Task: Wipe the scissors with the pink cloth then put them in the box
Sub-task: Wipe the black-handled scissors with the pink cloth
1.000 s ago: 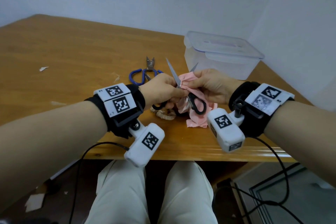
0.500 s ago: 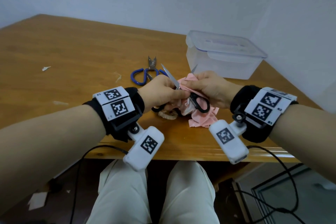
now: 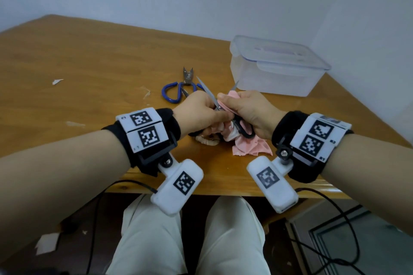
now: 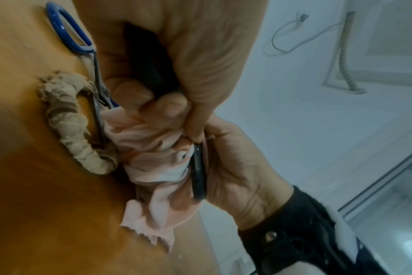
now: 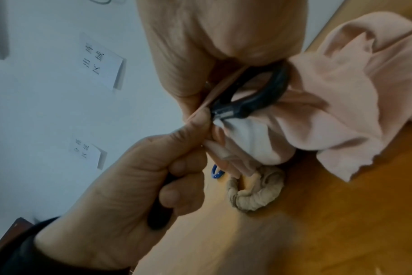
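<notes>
Roughly centred at the near table edge, the black-handled scissors point(image 3: 223, 116) are held above the table point(image 3: 89, 69), blades spread in a V. The long axis runs from the handles, nearest the person, up and away to the tips, which point toward the far wall; one tip leans left, the other right toward the box.

Left to right: a scrap of paper point(image 3: 57, 81) is seen far left on the wood. Blue-handled scissors point(image 3: 176, 94) lie flat beyond the hands, next to small metal snips point(image 3: 188, 73). The left hand point(image 3: 196, 114) is curled tight round one black handle loop, thumb pressed at the pivot. A beige fabric-wrapped ring point(image 4: 68, 122) lies on the table under the hands, touching the cloth. The pink cloth point(image 3: 252, 147) is bunched against the right blade and hangs to the table. The right hand point(image 3: 248, 111) is closed on the cloth, fingers pinching it over the blade; the other handle loop sits below its palm. The box point(image 3: 274, 67), clear plastic with its lid on, stands far right, apart from the hands.

The table is orange-brown wood, set in a corner of pale walls. Paper labels point(image 5: 101, 61) are stuck on one wall. Dark floor, cables and light trousers are seen below.
</notes>
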`<state>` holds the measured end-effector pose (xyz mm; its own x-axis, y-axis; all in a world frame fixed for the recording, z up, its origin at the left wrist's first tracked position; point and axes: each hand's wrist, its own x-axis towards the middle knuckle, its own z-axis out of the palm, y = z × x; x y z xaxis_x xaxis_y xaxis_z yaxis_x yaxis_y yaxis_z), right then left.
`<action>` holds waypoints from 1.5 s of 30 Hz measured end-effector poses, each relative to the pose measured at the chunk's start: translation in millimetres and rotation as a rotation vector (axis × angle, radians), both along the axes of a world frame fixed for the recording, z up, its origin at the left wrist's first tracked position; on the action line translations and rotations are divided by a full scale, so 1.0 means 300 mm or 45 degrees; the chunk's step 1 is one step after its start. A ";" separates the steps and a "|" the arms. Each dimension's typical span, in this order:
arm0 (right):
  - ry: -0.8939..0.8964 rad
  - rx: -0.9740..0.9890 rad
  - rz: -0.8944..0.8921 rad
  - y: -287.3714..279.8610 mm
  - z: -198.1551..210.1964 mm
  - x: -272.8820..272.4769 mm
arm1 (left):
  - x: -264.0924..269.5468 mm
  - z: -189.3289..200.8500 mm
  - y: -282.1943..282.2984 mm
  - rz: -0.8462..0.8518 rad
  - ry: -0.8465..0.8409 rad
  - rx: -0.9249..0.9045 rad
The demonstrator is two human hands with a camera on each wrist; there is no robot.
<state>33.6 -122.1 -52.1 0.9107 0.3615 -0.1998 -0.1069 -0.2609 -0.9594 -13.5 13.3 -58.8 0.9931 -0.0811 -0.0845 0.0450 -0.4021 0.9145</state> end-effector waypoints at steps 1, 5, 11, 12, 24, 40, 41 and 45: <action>0.009 0.003 0.020 -0.002 0.004 0.001 | 0.002 0.000 0.005 -0.003 0.013 -0.026; 0.160 0.165 0.129 -0.025 0.018 0.004 | 0.011 0.003 0.023 0.007 0.055 -0.059; 0.326 0.391 0.083 -0.046 0.016 0.026 | 0.013 0.006 0.021 -0.033 -0.002 0.055; 0.356 0.420 0.110 -0.050 0.019 0.027 | 0.012 0.009 0.020 -0.034 -0.016 0.071; 0.294 0.328 0.240 -0.075 0.019 0.040 | 0.024 0.011 0.006 -0.027 -0.064 0.225; 0.075 0.245 -0.160 0.002 0.005 0.039 | 0.035 0.020 -0.002 0.091 -0.168 0.246; 0.103 0.254 -0.100 -0.004 0.007 0.038 | 0.036 0.020 0.003 0.086 -0.166 0.245; 0.204 0.286 0.005 -0.014 0.010 0.035 | 0.038 0.013 0.013 0.064 -0.154 0.254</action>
